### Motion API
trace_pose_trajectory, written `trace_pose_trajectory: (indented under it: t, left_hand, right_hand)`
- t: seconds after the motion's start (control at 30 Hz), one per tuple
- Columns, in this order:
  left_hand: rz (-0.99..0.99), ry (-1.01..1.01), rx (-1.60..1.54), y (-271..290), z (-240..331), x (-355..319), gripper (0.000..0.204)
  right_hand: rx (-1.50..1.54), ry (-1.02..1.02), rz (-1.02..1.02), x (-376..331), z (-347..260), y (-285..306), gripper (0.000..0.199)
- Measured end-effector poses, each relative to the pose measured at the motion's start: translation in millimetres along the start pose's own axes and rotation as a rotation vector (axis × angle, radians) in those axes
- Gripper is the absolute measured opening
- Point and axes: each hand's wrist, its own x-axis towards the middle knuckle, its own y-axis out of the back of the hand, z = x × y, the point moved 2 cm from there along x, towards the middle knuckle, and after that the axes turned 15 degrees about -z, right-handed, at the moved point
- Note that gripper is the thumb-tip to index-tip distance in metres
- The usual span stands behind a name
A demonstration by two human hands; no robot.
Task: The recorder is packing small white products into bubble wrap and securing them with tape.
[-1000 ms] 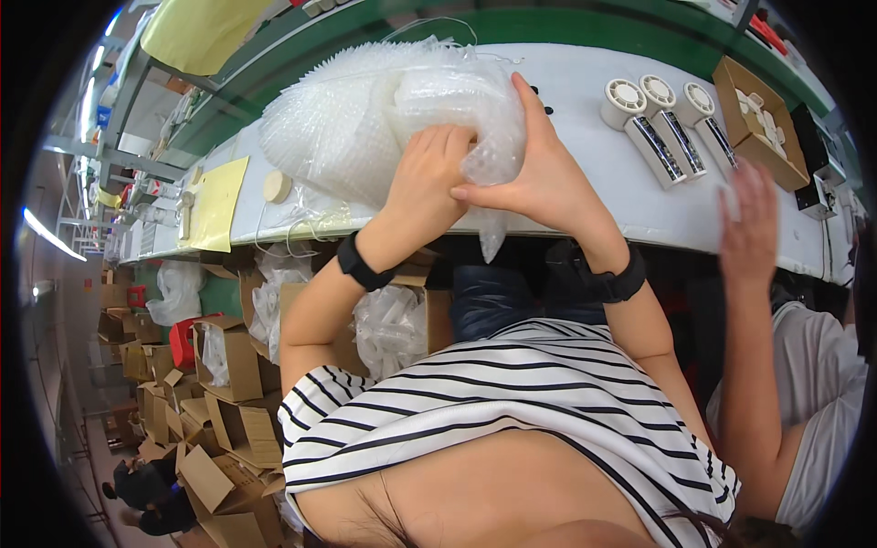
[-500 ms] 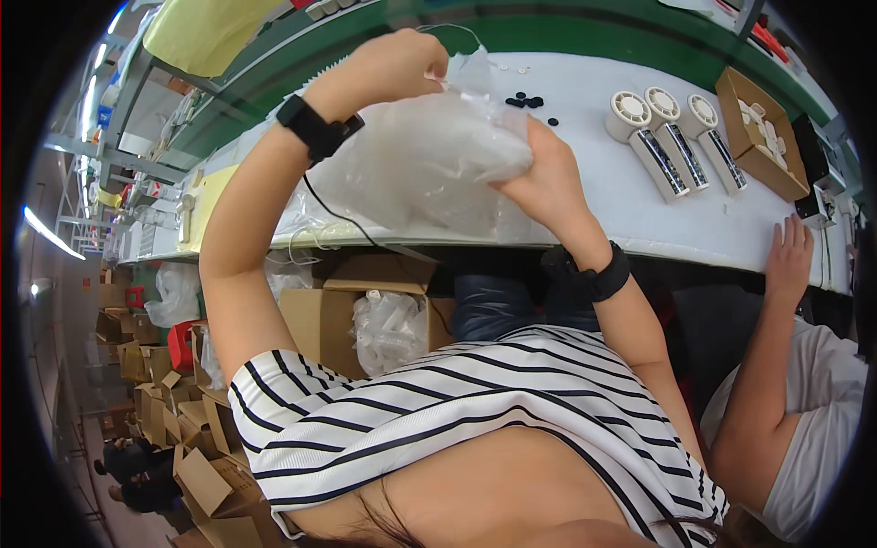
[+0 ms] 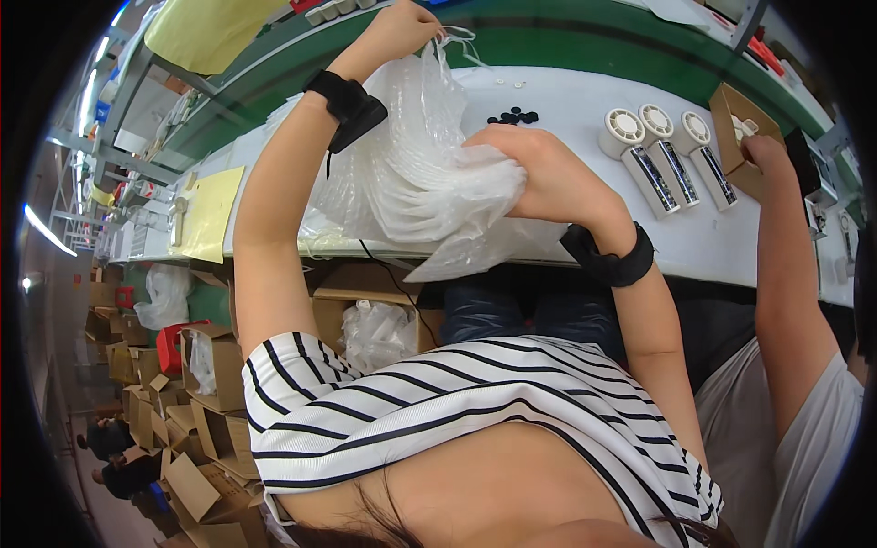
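A bundle of translucent plastic bags (image 3: pixel 402 173) hangs fanned out in many folds between my hands, above the table's front part. High up at the far left, my left hand (image 3: pixel 406 27) pinches the upper end of the bundle, by a loose white string (image 3: pixel 464 41). Lower and to the right, my right hand (image 3: pixel 548 169) is closed around the gathered lower part, with its thumb side up. The fingertips of the right hand are partly hidden by plastic. Just beyond that hand lie several small black round pieces (image 3: pixel 513 117) on the white table (image 3: pixel 566 100).
Three white handheld fans (image 3: pixel 656 123) lie side by side to the right. A co-worker's hand (image 3: pixel 766 151) reaches into a cardboard box (image 3: pixel 731 114) of white parts. Yellow sheet (image 3: pixel 206 215) lies at left; below, an open carton (image 3: pixel 343 283) holds bagged items (image 3: pixel 376 333).
My left hand has risen away, stretching the bundle upward and fanning its folds. My right hand has turned over slightly. The co-worker's hand has moved from the table edge into the box.
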Motion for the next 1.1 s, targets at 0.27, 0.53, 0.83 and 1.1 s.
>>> trace_pose_trajectory:
  t: [0.27,0.53,0.83,1.1]
  left_hand:
    - [0.135,-0.133,0.074,3,-16,5,0.020]
    - [-0.203,-0.031,0.023,11,7,-14,0.021]
    - [-0.344,-0.116,0.518,-5,22,-77,0.033]
    - [-0.338,-0.232,0.717,-31,45,-185,0.071]
  right_hand:
    - [0.230,-0.032,0.096,-23,-2,33,0.040]
    - [0.205,-0.341,0.658,-104,20,66,0.039]
    - [-0.672,-0.344,0.802,-46,-16,48,0.050]
    - [-0.869,-0.356,0.316,-8,21,-50,0.042]
